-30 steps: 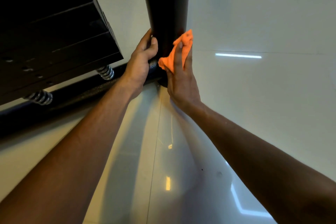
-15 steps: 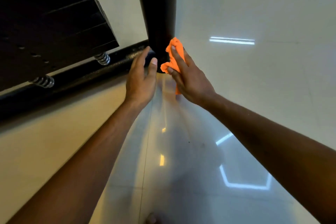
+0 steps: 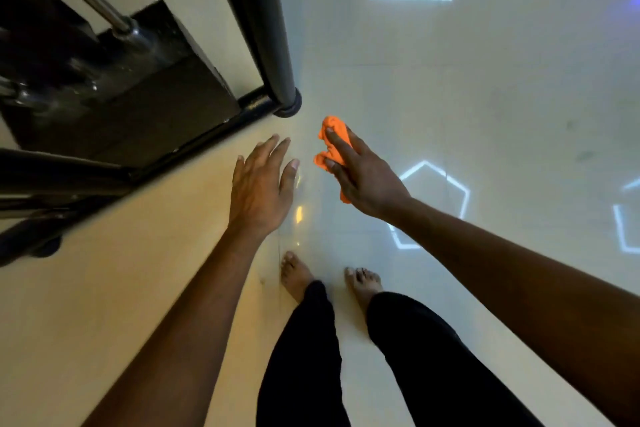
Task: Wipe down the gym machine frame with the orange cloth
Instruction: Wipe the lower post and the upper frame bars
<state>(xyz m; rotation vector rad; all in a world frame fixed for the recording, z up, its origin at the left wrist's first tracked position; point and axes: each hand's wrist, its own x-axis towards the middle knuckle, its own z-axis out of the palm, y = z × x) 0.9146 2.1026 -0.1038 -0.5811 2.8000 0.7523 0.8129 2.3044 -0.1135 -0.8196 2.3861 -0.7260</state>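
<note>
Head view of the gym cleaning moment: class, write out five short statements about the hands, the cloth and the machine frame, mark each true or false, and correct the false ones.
1. The right hand grips the orange cloth. True.
2. The left hand grips the black upright post. False: it hangs apart from the post, fingers spread, holding nothing.
3. The orange cloth is pressed against the post. False: it is held in the air, clear of the post's foot.
4. The person stands barefoot on the glossy floor. True.
5. The weight stack lies right of the post. False: it lies to its left.
</note>
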